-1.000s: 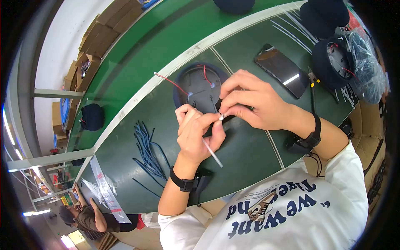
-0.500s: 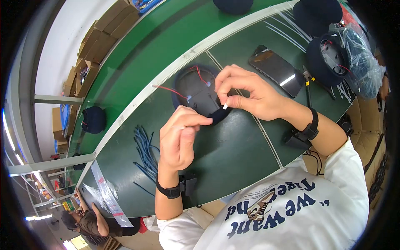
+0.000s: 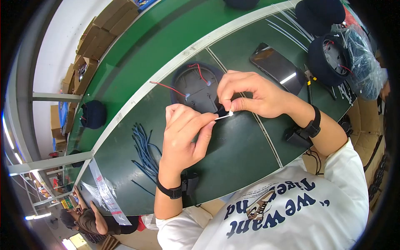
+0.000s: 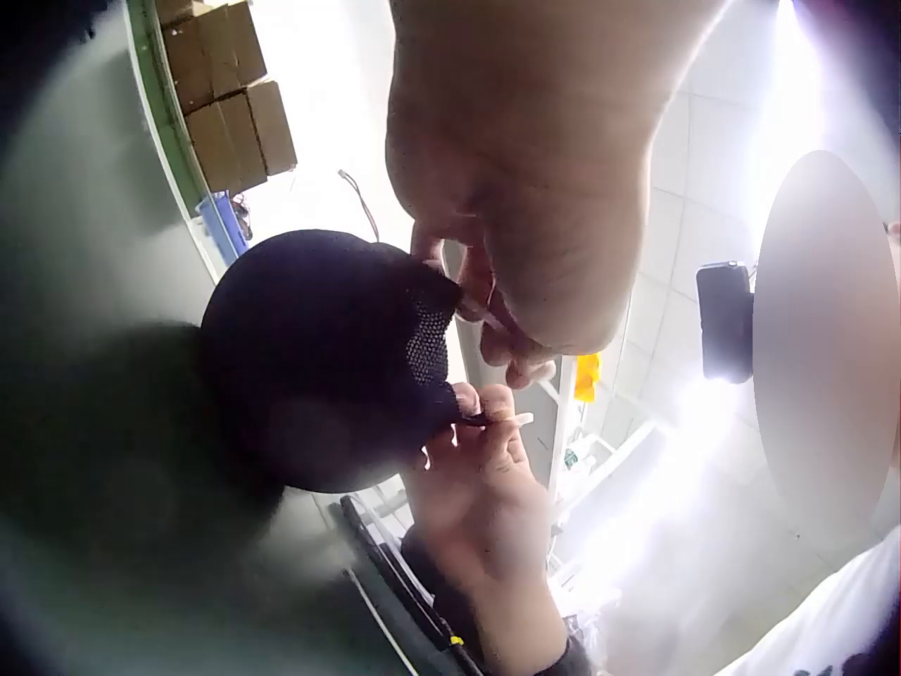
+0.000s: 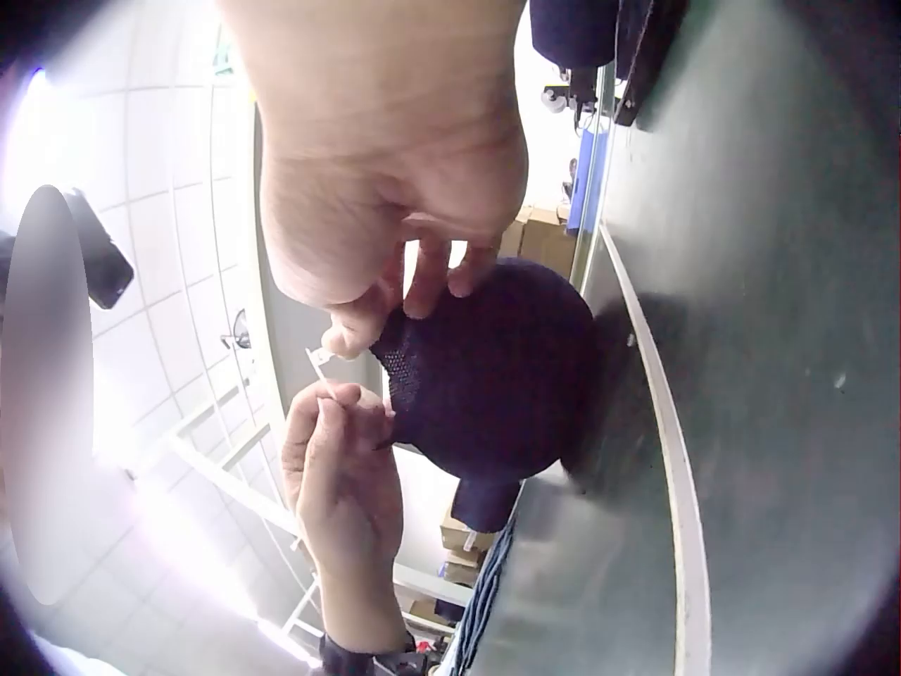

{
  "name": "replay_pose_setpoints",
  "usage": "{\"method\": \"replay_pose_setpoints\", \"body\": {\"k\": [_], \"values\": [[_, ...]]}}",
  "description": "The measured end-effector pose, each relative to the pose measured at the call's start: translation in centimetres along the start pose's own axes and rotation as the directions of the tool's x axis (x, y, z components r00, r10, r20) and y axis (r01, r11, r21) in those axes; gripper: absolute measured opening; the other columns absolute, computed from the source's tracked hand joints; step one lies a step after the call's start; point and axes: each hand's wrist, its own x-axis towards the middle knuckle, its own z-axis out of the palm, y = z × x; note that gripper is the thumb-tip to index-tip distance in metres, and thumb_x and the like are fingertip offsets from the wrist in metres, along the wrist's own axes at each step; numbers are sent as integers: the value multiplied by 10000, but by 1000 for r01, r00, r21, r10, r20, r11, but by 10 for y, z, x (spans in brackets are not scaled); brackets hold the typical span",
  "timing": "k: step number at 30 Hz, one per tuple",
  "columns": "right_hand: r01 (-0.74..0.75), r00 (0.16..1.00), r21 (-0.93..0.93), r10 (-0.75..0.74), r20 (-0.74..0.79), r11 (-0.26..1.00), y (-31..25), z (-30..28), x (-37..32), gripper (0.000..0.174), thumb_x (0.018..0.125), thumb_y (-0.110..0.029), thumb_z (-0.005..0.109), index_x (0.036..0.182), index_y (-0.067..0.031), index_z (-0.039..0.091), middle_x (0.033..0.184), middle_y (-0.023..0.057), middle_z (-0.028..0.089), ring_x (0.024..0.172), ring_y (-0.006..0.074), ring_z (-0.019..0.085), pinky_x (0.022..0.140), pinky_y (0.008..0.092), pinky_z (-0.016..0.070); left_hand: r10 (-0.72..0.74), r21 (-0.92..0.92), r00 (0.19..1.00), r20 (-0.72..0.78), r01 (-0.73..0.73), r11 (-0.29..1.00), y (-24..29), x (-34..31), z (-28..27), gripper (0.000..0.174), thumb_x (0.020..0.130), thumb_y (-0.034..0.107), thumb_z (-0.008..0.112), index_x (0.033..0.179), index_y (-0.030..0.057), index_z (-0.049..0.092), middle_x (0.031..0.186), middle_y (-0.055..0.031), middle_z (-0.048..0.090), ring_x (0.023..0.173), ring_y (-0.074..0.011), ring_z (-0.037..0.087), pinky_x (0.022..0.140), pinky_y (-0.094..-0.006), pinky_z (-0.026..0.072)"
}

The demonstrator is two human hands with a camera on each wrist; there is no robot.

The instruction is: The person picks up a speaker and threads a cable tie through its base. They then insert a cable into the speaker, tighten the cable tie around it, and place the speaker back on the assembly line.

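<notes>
My left hand [image 3: 183, 135] pinches a thin white cable tie [image 3: 223, 116] between thumb and forefinger. At its other end, the tie's small white head is pinched by my right hand [image 3: 258, 98]. Just beyond both hands sits a round dark-blue fabric-covered housing [image 3: 196, 85], its grey plastic inside facing up and two red wires rising from it. In the right wrist view, the tie's head [image 5: 318, 362] shows beside the fingertips, close to the housing's mesh edge [image 5: 400, 369].
To the left lies a bundle of dark-blue cords [image 3: 145, 146]. A black phone [image 3: 278, 68], yellow-handled cutters [image 3: 308, 85] and a second housing [image 3: 329, 60] are on the right, near white strips [image 3: 287, 34] and a clear plastic bag [image 3: 362, 62]. Another person [image 3: 89, 216] is at the far left.
My left hand drew back from the right hand, then came up again and now pinches the cable tie. The right hand has kept its pinch on the white head.
</notes>
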Motion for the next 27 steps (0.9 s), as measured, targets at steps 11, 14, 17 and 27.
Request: {"method": "replay_pose_setpoints", "body": {"k": [11,14,17,27], "values": [[7,999,-35,-5,46,999,-1,-1,-1,191,998,-244,719,923,-70,696,990,31,678,961,232,585,887,389,460,-11,2,1000,-15,11,1000,-7,-7,5,166,711,-12,758,852,76,740,722,-25,569,700,-232,533,790,-378,413],[3,998,-58,1,55,998,-3,-2,0,183,997,-237,719,927,-69,698,990,31,676,958,235,583,879,390,462,-4,-3,1000,-7,4,1000,-8,-6,5,168,704,-8,764,847,77,739,721,-29,568,702,-235,531,785,-378,413],[-6,999,-84,10,50,996,-5,0,-2,172,994,-229,719,931,-69,700,994,30,675,953,239,580,876,391,464,-8,-13,1000,24,8,1000,-5,-5,3,168,699,0,771,845,78,739,723,-33,571,706,-237,532,783,-379,415],[-4,999,-85,8,53,996,-4,0,-3,151,985,-210,716,928,-71,697,997,33,663,951,254,572,869,396,459,-13,-47,999,39,15,999,-8,-5,2,164,694,11,773,840,74,737,729,-41,584,709,-241,532,773,-379,415]]}}
